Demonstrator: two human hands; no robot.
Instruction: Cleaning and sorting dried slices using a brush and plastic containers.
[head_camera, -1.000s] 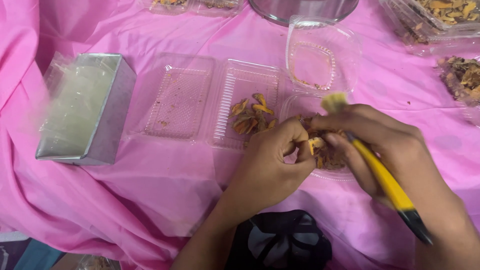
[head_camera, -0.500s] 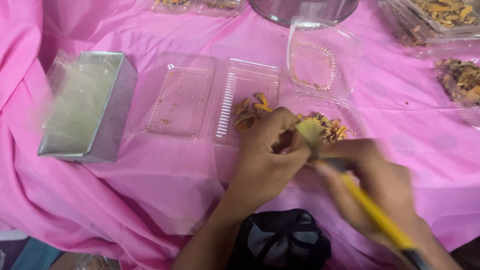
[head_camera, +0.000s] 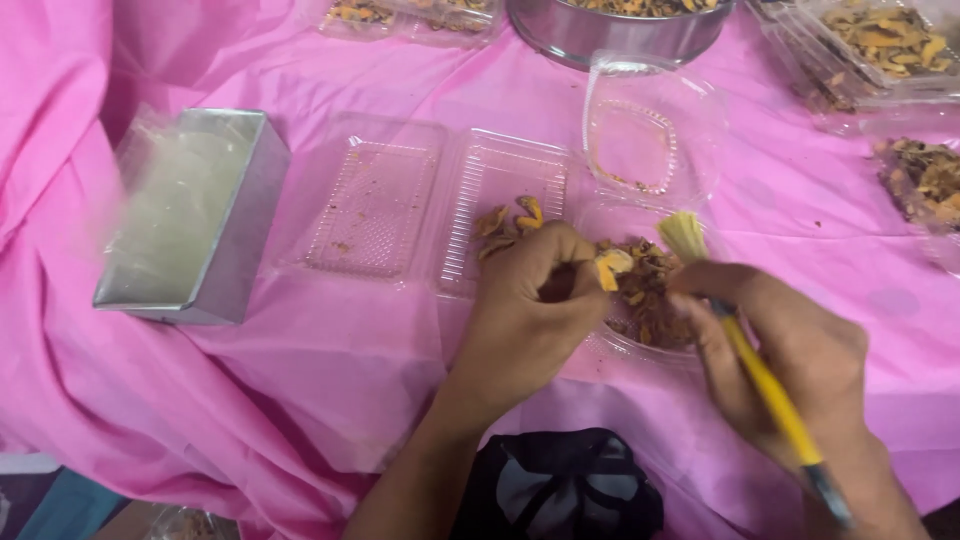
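My left hand (head_camera: 530, 310) pinches a small yellow-orange piece (head_camera: 610, 268) between thumb and fingers, above a clear plastic tray (head_camera: 600, 345) of brown and orange bits (head_camera: 650, 295). My right hand (head_camera: 790, 350) grips a yellow-handled brush (head_camera: 770, 385), its pale bristles (head_camera: 685, 235) up and just right of the piece. An open clear clamshell box (head_camera: 400, 200) lies left of my hands, with a few orange pieces (head_camera: 505, 220) in its right half.
A metal rectangular tin (head_camera: 190, 225) sits at the left on the pink tablecloth (head_camera: 330, 370). A round metal pan (head_camera: 620, 25) and more clear trays of dried pieces (head_camera: 880, 40) line the far and right edges. A dark bag (head_camera: 560, 490) lies near me.
The view has shifted down a little. My right hand drew back to the right with the brush, so the bristles now stand clear of the piece that my left hand holds.
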